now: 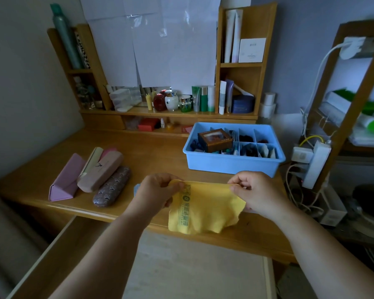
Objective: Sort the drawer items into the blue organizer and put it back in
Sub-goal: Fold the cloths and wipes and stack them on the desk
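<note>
Scanning from the left of the frame: three glasses cases sit on the wooden worktop (160, 152) at centre left, namely a pink triangular folding case (66, 180), a dusty-pink hard case (100, 171) and a brown patterned case (112, 187), all touching or nearly so. At lower left the open wooden drawer (58, 255) looks pulled out below the worktop edge.

Middle of the frame is where it's happening. The left hand (158, 192) pinches the top left corner of a soft yellow cleaning cloth with green print (205, 210), and the right hand (257, 194) pinches the top right corner, so each grip is clamped on the cloth. It's stretched flat between them, top edge running left to right, the rest hanging down over the front edge of the worktop.

The key thing: the blue plastic divided organizer (231, 164) sits just beyond the cloth and up to the right, in the centre right of the frame. So the right hand is nearer to it. My guess is the cloth gets folded first, then goes forward and right into a compartment, most of which already look filled.
</note>
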Action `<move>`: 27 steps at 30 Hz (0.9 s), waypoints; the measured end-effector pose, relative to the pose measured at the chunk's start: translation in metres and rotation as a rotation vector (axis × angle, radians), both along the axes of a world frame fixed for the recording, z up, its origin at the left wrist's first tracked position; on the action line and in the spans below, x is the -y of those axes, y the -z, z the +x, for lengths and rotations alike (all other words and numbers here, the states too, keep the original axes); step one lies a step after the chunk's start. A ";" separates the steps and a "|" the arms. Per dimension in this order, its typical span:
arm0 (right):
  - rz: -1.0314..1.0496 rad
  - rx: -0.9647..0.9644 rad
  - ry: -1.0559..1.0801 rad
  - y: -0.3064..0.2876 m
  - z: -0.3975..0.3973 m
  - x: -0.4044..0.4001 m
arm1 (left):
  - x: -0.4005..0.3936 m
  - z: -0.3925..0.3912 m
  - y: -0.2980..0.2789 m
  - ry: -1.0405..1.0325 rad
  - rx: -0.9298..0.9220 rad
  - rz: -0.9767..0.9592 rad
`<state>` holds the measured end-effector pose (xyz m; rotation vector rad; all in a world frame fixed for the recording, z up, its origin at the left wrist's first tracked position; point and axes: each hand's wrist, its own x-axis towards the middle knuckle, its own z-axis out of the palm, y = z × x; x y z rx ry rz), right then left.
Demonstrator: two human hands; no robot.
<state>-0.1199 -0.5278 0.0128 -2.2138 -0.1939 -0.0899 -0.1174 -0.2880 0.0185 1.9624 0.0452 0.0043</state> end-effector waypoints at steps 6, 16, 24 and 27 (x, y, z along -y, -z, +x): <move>-0.097 0.022 0.069 0.006 0.018 -0.002 | -0.002 0.013 -0.006 -0.075 0.076 -0.030; 0.260 -0.172 -0.030 -0.005 0.033 0.011 | -0.032 0.032 -0.003 -0.041 0.010 -0.054; 0.311 0.076 0.047 0.005 0.028 0.003 | -0.028 0.025 0.002 -0.070 0.124 -0.230; 0.167 0.085 -0.030 0.024 0.008 0.006 | -0.035 0.009 0.018 -0.010 0.091 -0.179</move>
